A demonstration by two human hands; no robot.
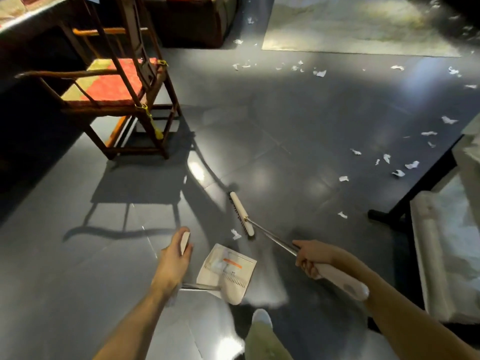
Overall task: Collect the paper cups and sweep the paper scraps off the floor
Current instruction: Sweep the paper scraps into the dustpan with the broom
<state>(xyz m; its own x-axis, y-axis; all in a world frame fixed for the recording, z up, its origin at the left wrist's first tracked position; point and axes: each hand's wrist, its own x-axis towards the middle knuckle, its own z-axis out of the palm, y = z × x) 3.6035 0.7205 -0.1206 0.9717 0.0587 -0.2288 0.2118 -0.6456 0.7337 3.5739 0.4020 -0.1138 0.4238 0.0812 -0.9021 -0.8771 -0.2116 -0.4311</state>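
Observation:
My right hand grips the white handle of a broom whose metal shaft runs up-left to the white broom head resting on the grey floor. My left hand is closed on the white top of the dustpan handle. The white dustpan sits on the floor between my hands, with scraps in it. One paper scrap lies beside the broom head. Several more paper scraps are scattered to the right and along the far floor. No paper cups are in view.
A wooden chair with a red cushion stands at the left. A black table leg and a wrapped white roll are at the right. A light rug lies at the back. My shoe is below the dustpan.

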